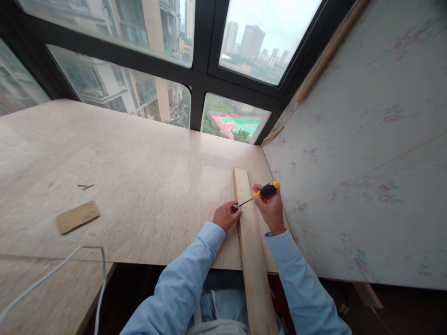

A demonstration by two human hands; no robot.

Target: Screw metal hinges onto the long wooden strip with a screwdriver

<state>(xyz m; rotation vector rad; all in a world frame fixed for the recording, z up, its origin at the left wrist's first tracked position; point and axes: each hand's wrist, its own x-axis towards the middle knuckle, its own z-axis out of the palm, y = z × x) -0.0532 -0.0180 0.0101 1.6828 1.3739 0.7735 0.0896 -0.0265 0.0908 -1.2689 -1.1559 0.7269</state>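
Note:
A long, narrow wooden board (pixel 252 251) lies on the marble-patterned ledge, its near end reaching past the front edge towards my body. My right hand (pixel 271 210) is closed around a screwdriver (pixel 268 190) with a yellow and black handle, held slanting above the board. Its thin shaft points left and down to the board's left side. There, my left hand (pixel 226 216) is pinched at the screwdriver's tip, against the board's left edge. Whatever sits between those fingertips is too small and covered to name.
On the ledge (pixel 157 186) at left lie a small flat wooden piece (pixel 78 217) with holes and some thin grey metal bits (pixel 85 187). A white cable (pixel 103 265) loops at lower left. Windows (pixel 199 79) rise behind; a flower-papered wall (pixel 359 163) stands close on the right.

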